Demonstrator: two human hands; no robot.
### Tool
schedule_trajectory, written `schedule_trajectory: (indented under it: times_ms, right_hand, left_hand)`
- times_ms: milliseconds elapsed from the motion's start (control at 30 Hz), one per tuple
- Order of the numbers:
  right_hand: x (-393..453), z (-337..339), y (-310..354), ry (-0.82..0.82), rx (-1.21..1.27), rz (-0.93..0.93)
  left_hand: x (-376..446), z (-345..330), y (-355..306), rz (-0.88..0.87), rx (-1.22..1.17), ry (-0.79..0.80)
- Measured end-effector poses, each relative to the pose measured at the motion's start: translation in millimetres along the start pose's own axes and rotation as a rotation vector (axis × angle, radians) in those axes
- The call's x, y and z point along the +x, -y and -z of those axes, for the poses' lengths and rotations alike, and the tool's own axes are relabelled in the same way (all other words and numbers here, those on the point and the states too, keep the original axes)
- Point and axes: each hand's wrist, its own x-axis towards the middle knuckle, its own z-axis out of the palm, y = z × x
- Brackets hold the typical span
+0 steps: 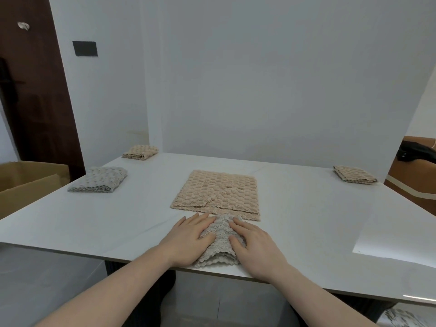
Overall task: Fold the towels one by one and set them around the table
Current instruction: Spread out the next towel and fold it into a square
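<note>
A folded grey towel (220,241) lies at the near edge of the white table (306,220). My left hand (188,239) presses flat on its left side and my right hand (256,246) presses flat on its right side, fingers straight. Just beyond it a beige towel (217,191) lies spread out flat in the middle of the table. Three folded towels sit around the table: a grey one (99,179) at the left edge, a beige one (140,152) at the far left corner, and another beige one (355,174) at the far right.
An open cardboard box (28,180) stands left of the table. A white wall runs right behind the table's far edge. A brown seat with a dark item (415,152) is at the right. A dark door is at the far left.
</note>
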Motion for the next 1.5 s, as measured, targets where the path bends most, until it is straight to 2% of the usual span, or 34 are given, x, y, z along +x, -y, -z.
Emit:
schedule_trajectory:
  times_ms: [133,200,300,367,533,800,933,1200,1333,1500]
  right_hand:
    - [-1,0,-5,-0.070,0.101,-0.025]
    - [-2,0,-6,-0.110,0.130,-0.041]
    - [-1,1,-5,-0.147,0.132,-0.076]
    - [-2,1,-4,-0.139,0.104,-0.113]
    - [-3,2,-2,-0.147,0.107,-0.159]
    - [-2,5,-4,-0.121,0.251,-0.201]
    - [-2,8,-2,-0.100,0.306,-0.216]
    - [1,7,-3,-0.073,0.310,-0.267]
    - [2,13,-1,-0.073,0.357,-0.313]
    - [10,26,15,0.034,0.271,-0.363]
  left_hand:
    - [-3,6,7,0.118,-0.407,-0.282]
    - [-5,7,6,0.212,-0.451,-0.346]
    - [-8,4,-3,0.208,-0.166,-0.304]
    - [-9,3,-8,0.210,-0.122,-0.303]
    - [-9,8,-8,0.275,-0.167,-0.362]
    - [-7,5,-2,0.262,-0.243,-0.288]
    - [-8,6,3,0.226,-0.446,-0.252]
    - [-10,8,8,0.160,-0.658,-0.260]
    - [-12,16,5,0.233,-0.753,-0.234]
    - [-14,35,-7,0.320,-0.671,-0.207]
